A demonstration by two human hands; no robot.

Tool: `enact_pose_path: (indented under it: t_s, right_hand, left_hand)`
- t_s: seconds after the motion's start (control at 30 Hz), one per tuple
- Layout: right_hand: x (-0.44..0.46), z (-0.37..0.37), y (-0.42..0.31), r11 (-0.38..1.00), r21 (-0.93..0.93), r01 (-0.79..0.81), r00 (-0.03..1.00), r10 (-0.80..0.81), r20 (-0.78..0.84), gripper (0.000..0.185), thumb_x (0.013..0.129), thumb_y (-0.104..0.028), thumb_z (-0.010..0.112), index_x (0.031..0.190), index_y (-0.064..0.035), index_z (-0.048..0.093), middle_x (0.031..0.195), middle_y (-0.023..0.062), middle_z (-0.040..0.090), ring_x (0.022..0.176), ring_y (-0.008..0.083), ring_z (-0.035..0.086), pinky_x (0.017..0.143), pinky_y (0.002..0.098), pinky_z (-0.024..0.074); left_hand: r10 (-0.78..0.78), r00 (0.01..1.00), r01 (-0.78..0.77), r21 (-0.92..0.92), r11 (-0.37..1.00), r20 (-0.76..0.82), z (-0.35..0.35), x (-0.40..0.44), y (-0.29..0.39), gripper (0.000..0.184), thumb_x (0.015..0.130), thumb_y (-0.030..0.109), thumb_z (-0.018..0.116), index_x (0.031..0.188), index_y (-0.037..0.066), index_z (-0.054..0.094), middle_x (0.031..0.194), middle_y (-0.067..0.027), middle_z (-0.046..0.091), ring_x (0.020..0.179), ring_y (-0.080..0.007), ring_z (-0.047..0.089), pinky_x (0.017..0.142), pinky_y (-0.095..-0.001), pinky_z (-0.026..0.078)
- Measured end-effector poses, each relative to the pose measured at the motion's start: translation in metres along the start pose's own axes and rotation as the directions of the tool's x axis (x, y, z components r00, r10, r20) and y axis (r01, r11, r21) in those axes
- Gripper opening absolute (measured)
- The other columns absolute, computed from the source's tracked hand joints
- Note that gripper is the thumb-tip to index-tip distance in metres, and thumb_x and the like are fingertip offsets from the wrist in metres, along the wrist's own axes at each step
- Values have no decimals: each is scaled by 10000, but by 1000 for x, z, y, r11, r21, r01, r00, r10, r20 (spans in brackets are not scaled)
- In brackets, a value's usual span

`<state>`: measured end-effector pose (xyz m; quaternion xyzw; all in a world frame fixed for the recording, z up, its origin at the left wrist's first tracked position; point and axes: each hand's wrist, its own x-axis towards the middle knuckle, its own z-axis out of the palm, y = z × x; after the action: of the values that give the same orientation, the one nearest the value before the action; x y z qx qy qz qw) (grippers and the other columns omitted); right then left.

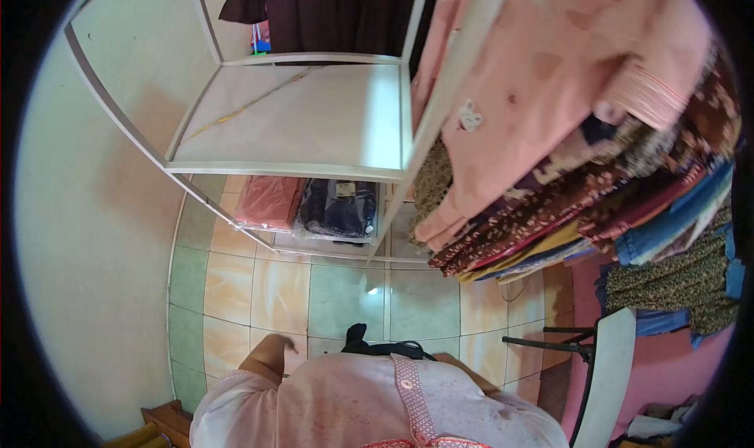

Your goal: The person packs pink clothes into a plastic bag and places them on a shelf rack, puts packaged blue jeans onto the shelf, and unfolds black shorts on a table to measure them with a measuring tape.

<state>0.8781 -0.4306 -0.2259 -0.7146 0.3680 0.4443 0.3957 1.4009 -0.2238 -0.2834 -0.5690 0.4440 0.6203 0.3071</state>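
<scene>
Low in the view, my left forearm comes out of a pale sleeve, and my left hand [286,343] hangs beside my body above the tiles. Its fingers are too small and smeared to read, and I see nothing plainly held in it. On the other side a bit of my right forearm [465,369] shows past my pale patterned shirt [345,393]; that hand is hidden. A black item [356,336] sticks out in front of my shirt, its kind unclear. Nearest ahead stands a white metal rack with a pale shelf [306,118].
A yellow measuring tape [228,119] lies across the shelf. Below are plastic-wrapped pink clothing [269,202] and dark clothing [338,207]. Pink pajamas [542,79] and several patterned garments hang at right. A white folding table [609,369] stands at lower right; a wall [86,236] bounds the left.
</scene>
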Motion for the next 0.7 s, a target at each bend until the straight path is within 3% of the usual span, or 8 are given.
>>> enact_pose_path:
  t_s: [0.03,0.07,0.17,0.27,0.33,0.47,0.6,0.7]
  right_hand:
    - [-1,36,33,992,102,-72,996,77,-46,630,664,-391,679,1215,-116,543,1176,141,582,1068,303,564,915,373,450]
    - [3,80,68,966,209,-152,979,176,-101,612,665,-400,681,1196,-122,559,1164,141,588,1065,298,566,915,369,449]
    - [13,210,147,822,498,-275,874,430,-226,559,667,-427,687,1138,-137,607,1128,141,609,1056,283,573,918,356,448]
    - [-57,252,126,652,734,-191,741,586,-327,489,698,-405,678,1107,-141,627,1109,147,615,1046,284,577,912,356,448]
    - [-100,277,110,465,884,-54,712,639,-292,451,725,-383,662,1105,-142,628,1107,146,615,1050,283,573,917,354,442]
    - [-167,342,69,306,952,28,648,719,-251,434,762,-376,631,1130,-146,612,1165,138,583,1100,290,535,943,355,418]
    - [-179,457,55,157,988,-16,543,831,-123,459,781,-398,603,1161,-140,589,1216,128,551,1131,299,507,963,371,399]
    - [-201,552,33,-98,995,-26,410,907,100,432,784,-376,586,1144,-137,599,1184,122,573,1101,298,531,941,383,419]
  left_hand:
    - [-4,989,5,-6,1000,146,19,-31,4,851,639,605,684,1300,109,483,1367,-113,427,1262,-318,386,1013,-477,326]
    - [1,999,-2,32,999,46,48,-18,-32,598,708,500,647,1185,144,592,1269,-151,518,1206,-281,459,956,-408,393]
    - [-49,936,-21,-193,981,-349,49,-178,62,626,643,492,712,1124,99,632,1219,-171,548,1142,-300,518,937,-444,417]
    - [178,911,-115,186,976,-372,31,-103,47,465,703,371,665,1066,81,650,1151,-156,593,1090,-293,557,905,-375,452]
    - [-81,891,183,190,965,-446,-16,-62,107,468,759,307,599,1169,83,581,1167,-133,589,1099,-284,550,932,-329,439]
    - [264,714,-2,376,927,-648,-78,-59,242,501,779,309,593,1220,79,532,1159,-156,587,1097,-285,547,950,-335,427]
    - [491,666,-239,462,854,-561,-74,-62,417,440,789,186,610,1205,65,537,996,-132,648,962,-220,611,841,-327,468]
    - [758,556,-372,712,595,-343,-23,-37,525,437,797,151,607,1213,48,524,971,-120,656,925,-211,618,808,-326,477]
